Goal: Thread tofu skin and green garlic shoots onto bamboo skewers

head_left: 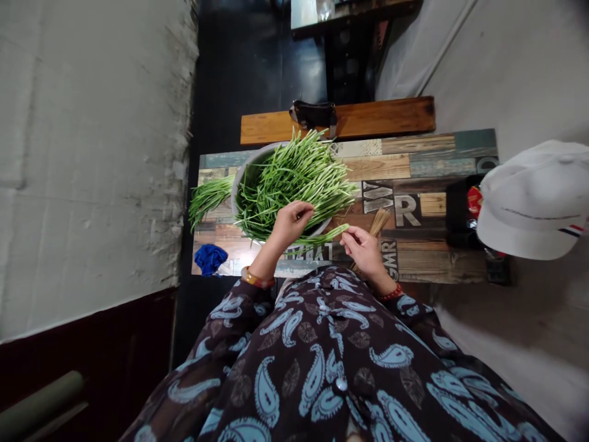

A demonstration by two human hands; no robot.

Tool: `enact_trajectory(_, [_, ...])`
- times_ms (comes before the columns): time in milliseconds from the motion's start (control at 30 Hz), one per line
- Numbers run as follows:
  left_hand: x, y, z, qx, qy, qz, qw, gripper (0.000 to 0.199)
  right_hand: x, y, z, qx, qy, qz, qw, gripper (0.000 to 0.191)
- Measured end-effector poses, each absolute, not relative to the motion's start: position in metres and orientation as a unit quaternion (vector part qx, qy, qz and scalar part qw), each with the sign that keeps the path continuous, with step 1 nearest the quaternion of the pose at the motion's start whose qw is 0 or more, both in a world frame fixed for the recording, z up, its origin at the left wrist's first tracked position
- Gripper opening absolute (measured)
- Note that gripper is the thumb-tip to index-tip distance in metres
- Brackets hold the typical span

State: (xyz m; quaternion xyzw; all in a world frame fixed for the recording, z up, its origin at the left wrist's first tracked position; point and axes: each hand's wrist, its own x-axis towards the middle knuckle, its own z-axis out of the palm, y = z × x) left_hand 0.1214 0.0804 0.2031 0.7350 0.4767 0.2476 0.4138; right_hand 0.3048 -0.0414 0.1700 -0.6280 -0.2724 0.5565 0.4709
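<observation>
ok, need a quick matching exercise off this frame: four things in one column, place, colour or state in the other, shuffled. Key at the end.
Things
1. right hand
2. crumpled bundle
3. bag
4. cap

Place, colour or state
A. mostly white
B. on the wooden bench beyond the table
C. pinching green stalks at their pale end
D. blue

Pairs: 1-C, 2-D, 3-B, 4-A

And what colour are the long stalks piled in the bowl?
The stalks are green, paler towards their right-hand ends; the head view shows it.
</observation>
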Motion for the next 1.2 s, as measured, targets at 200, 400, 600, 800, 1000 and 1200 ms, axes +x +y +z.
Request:
enact_trajectory(200, [0.127, 0.074, 0.195, 0.700, 0.493, 0.244, 0.456, 0.012, 0.303, -0.040, 0.167, -0.624, -0.279, 0.559, 0.470, 0.037])
enact_trajectory(400, [0.133, 0.069, 0.186, 0.698, 0.470, 0.221, 0.493, 0.012, 0.291, -0.037, 0.165, -0.637, -0.271, 0.538, 0.481, 0.035])
enact_trajectory(600, [0.130, 0.065, 0.177, 0.650, 0.433, 0.191, 0.594, 0.017, 0.266, -0.040, 0.162, -0.661, -0.247, 0.503, 0.499, 0.033])
enact_trajectory(800, [0.135, 0.061, 0.181, 0.659, 0.372, 0.145, 0.638, 0.016, 0.251, -0.041, 0.173, -0.707, -0.293, 0.430, 0.479, 0.021])
enact_trajectory(1000, [0.138, 0.072, 0.177, 0.593, 0.369, 0.119, 0.706, 0.018, 0.297, -0.121, 0.165, -0.785, -0.246, 0.317, 0.473, 0.023])
enact_trajectory(1200, [0.139, 0.076, 0.174, 0.577, 0.426, 0.169, 0.676, 0.019, 0.309, -0.235, 0.127, -0.873, -0.077, 0.306, 0.373, 0.027])
